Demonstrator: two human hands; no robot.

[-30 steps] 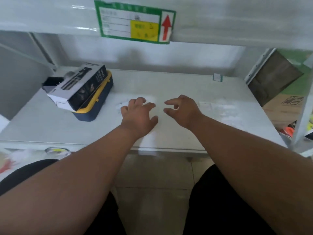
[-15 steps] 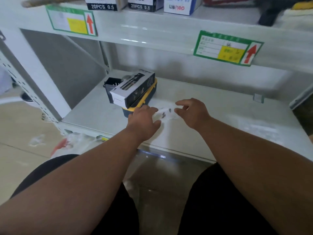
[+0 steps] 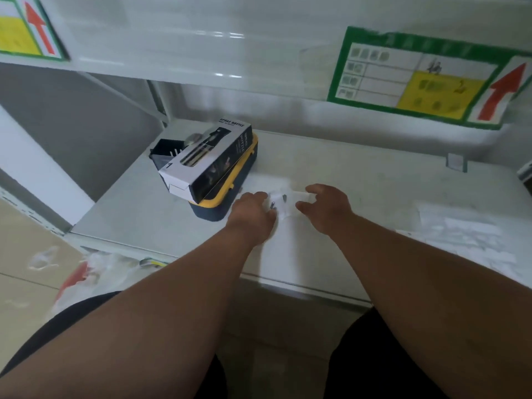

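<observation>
1. A spray-bottle carton (image 3: 207, 162) lies tilted on a navy case with a yellow rim (image 3: 227, 197), just left of my left hand (image 3: 253, 217). Loose white papers (image 3: 460, 234) lie well to the right. Nothing sits between my hands and the shelf (image 3: 359, 180).
2. The small clear bag (image 3: 283, 201) is thin, crinkled film with a few little dark metal pieces inside. The shelf is smooth pale metal.
3. My left fingers curl onto the bag's left edge. My right hand (image 3: 325, 211) pinches its right edge between thumb and forefinger, and the bag is stretched between them just above the shelf.
</observation>
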